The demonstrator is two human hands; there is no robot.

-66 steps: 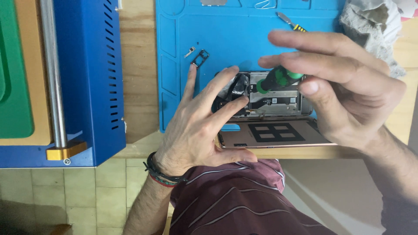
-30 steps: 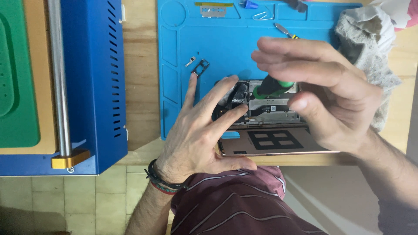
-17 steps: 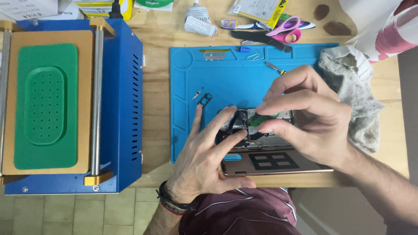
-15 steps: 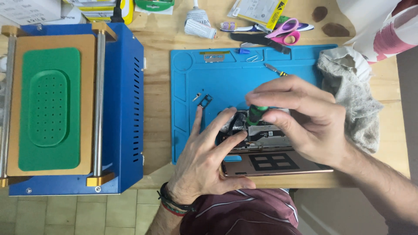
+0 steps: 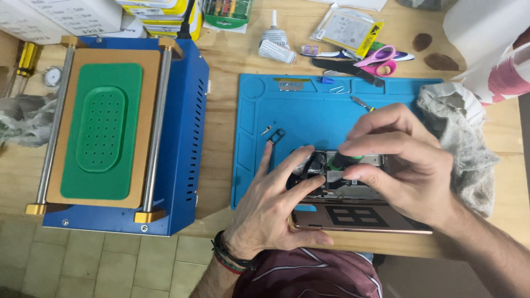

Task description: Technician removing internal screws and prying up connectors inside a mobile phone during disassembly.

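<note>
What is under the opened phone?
The phone lies on the blue mat, its near end over the table edge. Both hands cover most of the phone, so little beneath shows.

Single head view, worn camera, looks steeply down on surface (image 5: 232, 60) from near edge, close range. Blue mat (image 5: 309, 116) centre, blue machine (image 5: 182, 138) at 9 o'clock.

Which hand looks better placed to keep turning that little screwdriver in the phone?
The right hand: its fingers already pinch the green-tipped screwdriver over the open phone. The left hand lies flat, steadying the phone's left end, so it is probably best left there.
</note>
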